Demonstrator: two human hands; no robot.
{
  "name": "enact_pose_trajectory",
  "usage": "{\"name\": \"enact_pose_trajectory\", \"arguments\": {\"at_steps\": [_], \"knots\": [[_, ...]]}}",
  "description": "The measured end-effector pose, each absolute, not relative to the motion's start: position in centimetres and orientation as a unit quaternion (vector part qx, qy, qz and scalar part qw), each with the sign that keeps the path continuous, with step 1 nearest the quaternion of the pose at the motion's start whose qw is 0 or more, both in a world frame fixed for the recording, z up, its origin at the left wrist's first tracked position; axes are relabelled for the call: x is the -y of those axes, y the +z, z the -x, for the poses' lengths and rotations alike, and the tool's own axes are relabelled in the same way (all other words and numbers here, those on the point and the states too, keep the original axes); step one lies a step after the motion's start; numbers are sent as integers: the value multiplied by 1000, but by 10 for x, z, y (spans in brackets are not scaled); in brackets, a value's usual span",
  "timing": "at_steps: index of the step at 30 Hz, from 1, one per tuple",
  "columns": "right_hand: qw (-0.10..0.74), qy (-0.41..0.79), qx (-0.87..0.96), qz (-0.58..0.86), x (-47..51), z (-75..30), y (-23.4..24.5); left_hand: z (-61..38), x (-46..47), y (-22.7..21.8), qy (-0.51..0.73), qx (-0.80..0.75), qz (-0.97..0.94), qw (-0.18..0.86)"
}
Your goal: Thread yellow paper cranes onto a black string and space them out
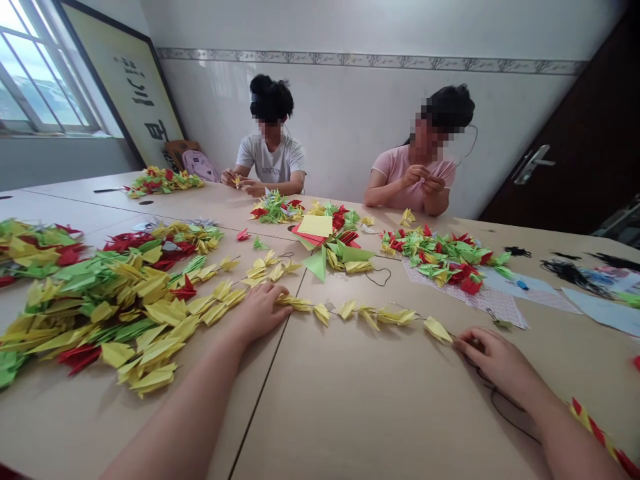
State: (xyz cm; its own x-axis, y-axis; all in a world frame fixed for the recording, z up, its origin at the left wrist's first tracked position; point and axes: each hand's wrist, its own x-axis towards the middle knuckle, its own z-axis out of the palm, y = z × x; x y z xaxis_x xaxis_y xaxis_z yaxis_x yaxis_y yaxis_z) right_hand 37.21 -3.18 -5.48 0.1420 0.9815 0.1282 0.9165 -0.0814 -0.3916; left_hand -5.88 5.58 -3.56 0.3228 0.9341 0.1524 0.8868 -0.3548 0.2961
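A strand of yellow folded paper cranes (367, 315) on a dark string runs across the table between my two hands. My left hand (263, 312) rests over the strand's left part, its fingers bent and closed on the cranes there. At the strand's right end, beside the last yellow crane (438, 331), my right hand (493, 358) pinches the dark string (507, 400). Loose string trails under my right wrist. More yellow cranes (273, 263) on a string lie just beyond my left hand. To its left spreads a big heap of yellow, green and red cranes (125, 283).
A stack of coloured paper squares (316, 226) sits mid-table. Another crane pile (445, 257) lies on printed sheets (493, 303), near black cords (573, 275). Across the table, a person in white (273, 160) and a person in pink (407, 177) handle small items.
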Motion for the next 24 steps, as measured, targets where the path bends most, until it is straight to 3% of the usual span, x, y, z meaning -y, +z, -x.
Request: {"name": "enact_pose_trajectory", "arguments": {"at_steps": [7, 17, 21, 24], "knots": [[197, 88, 609, 763, 34, -392, -55, 68, -57, -32, 190, -566, -795, 106], [210, 58, 646, 731, 26, -383, -59, 56, -57, -29, 181, -606, -774, 43], [220, 50, 653, 723, 19, -384, -65, 51, -45, -13, 135, -679, -721, -19], [218, 55, 658, 719, 18, -386, -68, 48, -37, -3, 53, -688, -722, 37]]}}
